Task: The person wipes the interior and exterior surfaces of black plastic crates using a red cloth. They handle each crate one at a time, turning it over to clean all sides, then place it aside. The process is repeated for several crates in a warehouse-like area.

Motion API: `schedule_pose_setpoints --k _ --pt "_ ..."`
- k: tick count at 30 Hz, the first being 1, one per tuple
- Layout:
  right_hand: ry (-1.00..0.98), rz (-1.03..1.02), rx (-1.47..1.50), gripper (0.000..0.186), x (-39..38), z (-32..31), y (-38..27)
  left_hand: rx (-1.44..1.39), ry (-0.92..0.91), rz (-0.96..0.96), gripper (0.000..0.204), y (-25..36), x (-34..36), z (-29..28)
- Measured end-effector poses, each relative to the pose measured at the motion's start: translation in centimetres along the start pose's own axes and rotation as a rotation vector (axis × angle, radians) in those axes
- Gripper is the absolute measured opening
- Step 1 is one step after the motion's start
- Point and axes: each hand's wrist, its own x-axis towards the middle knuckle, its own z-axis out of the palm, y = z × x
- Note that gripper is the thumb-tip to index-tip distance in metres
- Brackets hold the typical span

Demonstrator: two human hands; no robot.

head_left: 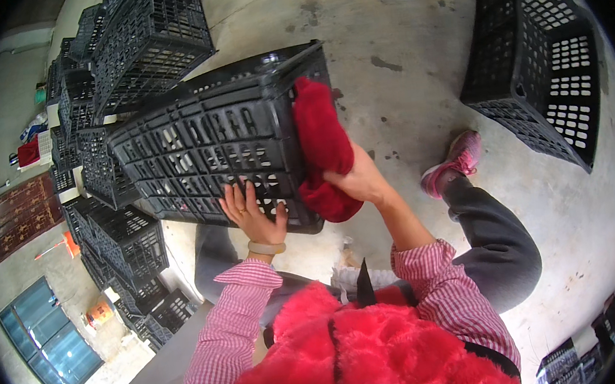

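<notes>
On the concrete floor, nearest the camera, a fluffy red garment and pink checked sleeves were seen, with a dark-trousered leg bent to the right and ending in a pink shoe. Just beyond, the left hand was laid flat, fingers spread, against the slatted side of a black plastic crate that was tipped on its side. The right hand was closed around a red cloth, which was pressed against the crate's right end, at its corner. Farther off on the left, stacks of similar black crates were ranged along the floor's left edge, and another tilted crate was set behind the held one. Well apart on the right, a single black crate was standing alone, near the floor's far right edge
</notes>
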Motion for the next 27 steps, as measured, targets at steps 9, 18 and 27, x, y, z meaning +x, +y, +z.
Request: schedule_pose_setpoints --k 9,18,27 --pt "0.091 0.039 0.362 0.051 7.1 -9.2 4.4 0.008 0.021 -0.003 0.071 0.0 -1.1 0.4" --pt "-0.184 0.65 0.627 0.055 9.5 -2.2 14.2 -0.015 -0.022 -0.04 0.07 0.6 0.6 -0.2" --pt "-0.236 0.182 0.181 0.062 -1.4 -0.7 2.5 -0.081 0.053 -0.073 0.063 0.5 -1.6 -0.2"
